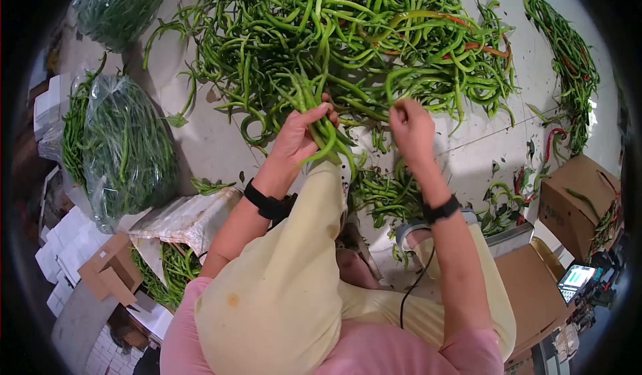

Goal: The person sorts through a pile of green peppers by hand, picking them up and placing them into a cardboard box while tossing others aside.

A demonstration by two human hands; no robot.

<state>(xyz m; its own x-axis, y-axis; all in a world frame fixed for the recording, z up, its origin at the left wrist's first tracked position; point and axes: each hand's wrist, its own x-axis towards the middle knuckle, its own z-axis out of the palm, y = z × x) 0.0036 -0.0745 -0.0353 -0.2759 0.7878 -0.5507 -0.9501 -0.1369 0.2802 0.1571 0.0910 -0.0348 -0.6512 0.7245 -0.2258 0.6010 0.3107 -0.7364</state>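
My left hand [302, 133] is closed around a bunch of long green chili peppers [324, 136], their ends fanning out above and below the fingers. To its right, my right hand [412, 133] is closed in a pinch on a single curved green chili pepper [390, 86], which rises from the fingertips. Beyond both hands spreads a large heap of green chili peppers [281, 27] on the tiled floor, with a few red ones mixed in. A smaller pile of short green peppers [388, 191] lies between my legs.
Clear plastic bags of green peppers [130, 144] stand at left. A pale covered box [177, 221] sits by an opening showing more peppers. On the right are cardboard boxes [568, 198], a lit phone [576, 280] and a long strip of peppers [562, 47]. A black cable [416, 285] crosses my leg.
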